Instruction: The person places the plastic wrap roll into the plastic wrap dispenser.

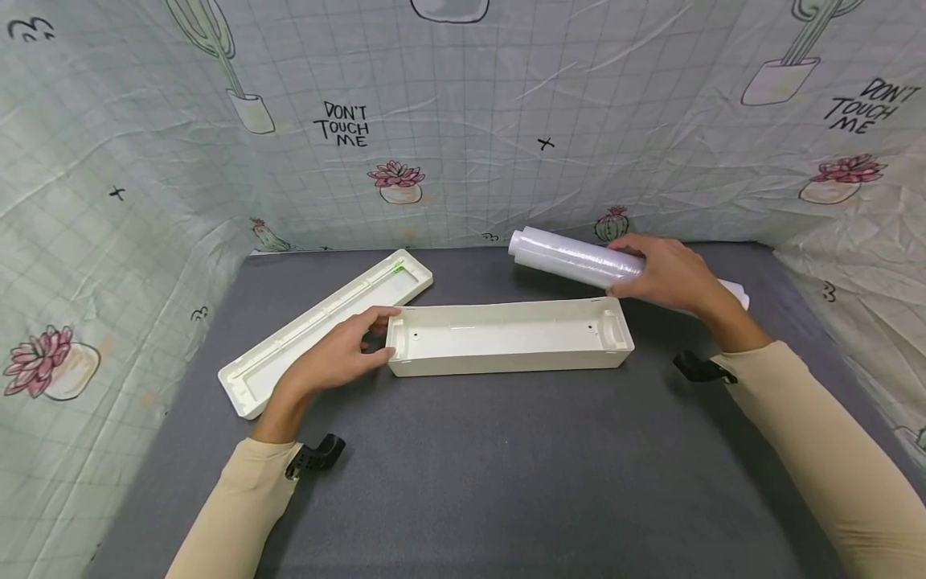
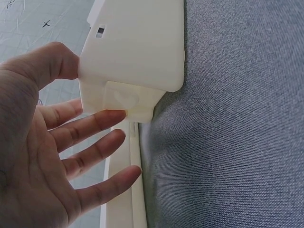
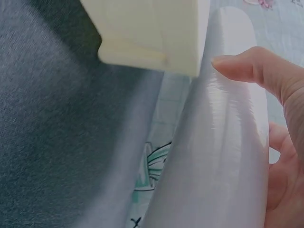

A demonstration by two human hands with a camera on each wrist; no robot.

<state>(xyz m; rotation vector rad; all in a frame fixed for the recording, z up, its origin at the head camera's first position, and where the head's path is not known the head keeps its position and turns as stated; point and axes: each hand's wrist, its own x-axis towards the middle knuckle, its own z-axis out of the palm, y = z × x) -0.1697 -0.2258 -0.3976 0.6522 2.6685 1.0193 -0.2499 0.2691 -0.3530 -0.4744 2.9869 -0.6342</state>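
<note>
A long white box [image 1: 506,363] stands on the grey table with its open side up. At its left end, my left hand [image 1: 342,347] grips the corner, thumb on the near side and fingers behind; in the left wrist view, the box [image 2: 137,47] has fingertips against its end wall. My right hand [image 1: 669,273] holds a roll of cling film [image 1: 564,256] from above, around its middle. The roll slants behind the box's right end. Seen from the right wrist, the thumb lies along the shiny cling film [image 3: 223,142], and the other fingers are partly hidden behind it.
A long white lid [image 1: 318,331] lies slantwise at the left, inner side up, with a small green piece [image 1: 399,265] near its far end. Printed cloth [image 1: 448,104] hangs behind and beside the table [image 1: 506,482]. Both wrists wear black straps.
</note>
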